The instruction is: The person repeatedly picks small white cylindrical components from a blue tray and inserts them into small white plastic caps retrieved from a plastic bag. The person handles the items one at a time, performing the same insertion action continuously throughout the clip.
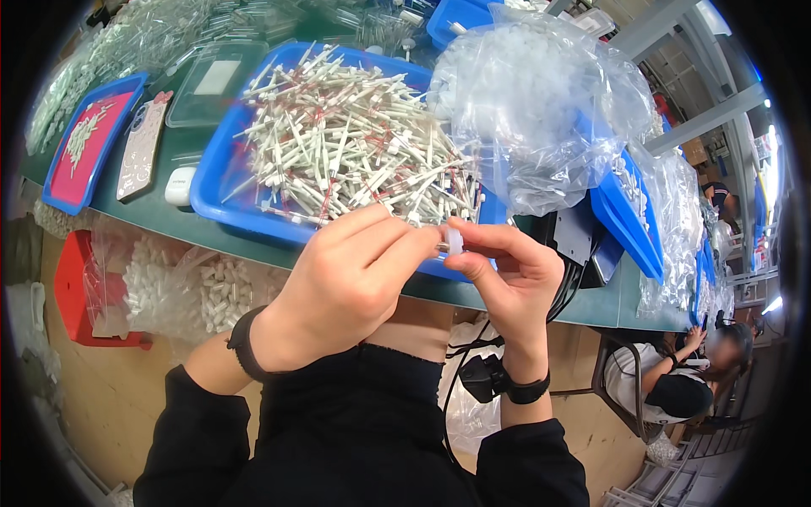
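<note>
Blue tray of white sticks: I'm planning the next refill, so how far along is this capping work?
Done: the blue plastic tray holds a heap of thin white sticks; whether they are finished cannot be told. In hand: the left hand and right hand meet on a small white cap. Left: the clear plastic bag of white parts looks full.

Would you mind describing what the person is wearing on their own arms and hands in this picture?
Both hands, left hand and right hand, are bare, with no gloves. Black sleeves are pushed up the forearms. The left wrist carries a black band. The right wrist wears a black strap with a small black device attached, from which thin black cables run.
</note>
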Tool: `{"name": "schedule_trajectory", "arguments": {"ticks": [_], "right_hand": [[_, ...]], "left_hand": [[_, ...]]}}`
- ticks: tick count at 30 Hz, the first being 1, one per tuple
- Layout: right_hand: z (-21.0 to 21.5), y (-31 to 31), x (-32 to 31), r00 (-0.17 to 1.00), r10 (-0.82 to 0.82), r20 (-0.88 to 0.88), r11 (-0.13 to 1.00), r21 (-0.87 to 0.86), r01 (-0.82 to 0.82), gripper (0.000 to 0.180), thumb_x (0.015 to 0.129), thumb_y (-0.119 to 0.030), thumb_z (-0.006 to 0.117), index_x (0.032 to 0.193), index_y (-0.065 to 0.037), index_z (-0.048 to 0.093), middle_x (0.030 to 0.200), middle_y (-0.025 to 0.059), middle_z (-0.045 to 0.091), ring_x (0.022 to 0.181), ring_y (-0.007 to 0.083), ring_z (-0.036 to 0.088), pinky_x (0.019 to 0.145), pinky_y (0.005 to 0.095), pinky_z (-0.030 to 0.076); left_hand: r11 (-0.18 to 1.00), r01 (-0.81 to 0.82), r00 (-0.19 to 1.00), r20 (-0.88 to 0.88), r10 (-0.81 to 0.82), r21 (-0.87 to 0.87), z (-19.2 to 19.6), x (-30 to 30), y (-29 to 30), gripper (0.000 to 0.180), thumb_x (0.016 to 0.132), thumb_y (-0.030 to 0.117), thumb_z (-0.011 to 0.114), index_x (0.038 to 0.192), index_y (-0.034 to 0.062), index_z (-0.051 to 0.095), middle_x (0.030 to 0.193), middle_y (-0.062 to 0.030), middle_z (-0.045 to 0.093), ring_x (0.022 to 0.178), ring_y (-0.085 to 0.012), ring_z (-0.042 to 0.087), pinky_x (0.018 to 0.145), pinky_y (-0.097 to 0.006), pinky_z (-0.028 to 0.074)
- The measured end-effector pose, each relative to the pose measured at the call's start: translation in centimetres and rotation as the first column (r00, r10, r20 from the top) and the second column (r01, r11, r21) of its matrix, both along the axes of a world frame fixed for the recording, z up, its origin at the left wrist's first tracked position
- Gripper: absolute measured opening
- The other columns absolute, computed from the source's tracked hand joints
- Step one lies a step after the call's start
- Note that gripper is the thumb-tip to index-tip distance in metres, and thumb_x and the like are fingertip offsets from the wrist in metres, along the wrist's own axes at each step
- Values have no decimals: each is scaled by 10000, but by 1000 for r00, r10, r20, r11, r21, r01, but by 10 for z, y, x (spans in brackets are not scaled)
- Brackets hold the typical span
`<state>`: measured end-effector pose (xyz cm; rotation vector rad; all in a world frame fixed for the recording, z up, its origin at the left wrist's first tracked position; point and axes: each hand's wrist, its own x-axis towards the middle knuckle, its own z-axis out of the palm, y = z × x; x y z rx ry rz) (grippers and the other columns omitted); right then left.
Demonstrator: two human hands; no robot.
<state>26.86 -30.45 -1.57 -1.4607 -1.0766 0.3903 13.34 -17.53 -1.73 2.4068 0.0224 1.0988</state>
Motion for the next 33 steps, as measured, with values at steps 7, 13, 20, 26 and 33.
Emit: {"name": "schedule_trajectory", "arguments": {"ticks": [7, 13, 20, 26, 33], "right_hand": [[-8, 2, 3, 992, -13, 129, 997, 74, 4, 261, 733, 42, 738, 990, -1, 713, 809, 81, 715, 731, 107, 670, 665, 227, 526], [-9, 0, 3, 970, -42, 238, 998, 49, 31, 252, 719, 19, 758, 966, -8, 717, 833, 92, 721, 728, 130, 690, 660, 228, 535], [-3, -4, 9, 886, -52, 462, 993, 114, -1, 285, 680, 20, 784, 956, -9, 714, 871, 93, 723, 755, 175, 706, 665, 252, 553], [0, -7, 8, 922, -5, 388, 989, 137, -53, 314, 644, 10, 809, 943, -19, 718, 872, 83, 723, 760, 190, 707, 653, 251, 553], [2, -8, 6, 922, 13, 387, 995, 87, -51, 302, 644, -13, 813, 931, -21, 718, 864, 77, 723, 742, 185, 705, 642, 247, 548]], "left_hand": [[996, -65, 998, 27, 64, 64, -3, 3, -6, 279, 643, -126, 634, 910, -48, 618, 752, -112, 612, 590, -257, 531, 527, -336, 435], [988, -78, 997, 17, 77, 134, -3, 2, -8, 291, 630, -126, 623, 914, -64, 614, 737, -116, 597, 586, -263, 526, 518, -339, 427], [995, 68, 998, -6, -69, -72, -2, 1, -1, 227, 672, -66, 619, 895, -23, 617, 724, -98, 558, 642, -250, 544, 562, -331, 449], [981, 100, 995, 20, -98, -163, 9, -3, -4, 242, 649, -125, 647, 867, -24, 657, 718, -106, 628, 557, -249, 537, 506, -328, 424], [999, 47, 999, 19, -47, -2, 9, -5, -10, 273, 638, -151, 613, 892, -54, 641, 719, -115, 611, 567, -254, 522, 503, -325, 417]]}}
